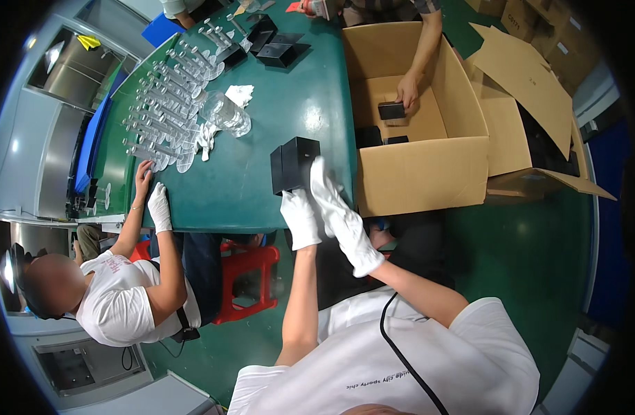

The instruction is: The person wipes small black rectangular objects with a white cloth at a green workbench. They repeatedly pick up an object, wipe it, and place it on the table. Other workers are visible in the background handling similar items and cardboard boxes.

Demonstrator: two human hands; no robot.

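Two black boxes, or one box with its lid set against it (pixel 295 164), stand at the near right corner of the green table. My left hand (pixel 300 218), in a white glove, is at the near side of this black box, with its fingertips closed on the lower edge. My right hand (pixel 337 211), also white-gloved, lies along the right side of the box with its fingers stretched out and close together. Whether the right fingertips touch the box is hard to make out.
The green table (pixel 262 200) carries a clear jar (pixel 224 114), rows of clear stemmed pieces (pixel 165 104) and open black boxes (pixel 276 52). Right of it stands a cardboard box (pixel 421 176), where another person's hand (pixel 407 90) holds a black box. A gloved co-worker sits at left.
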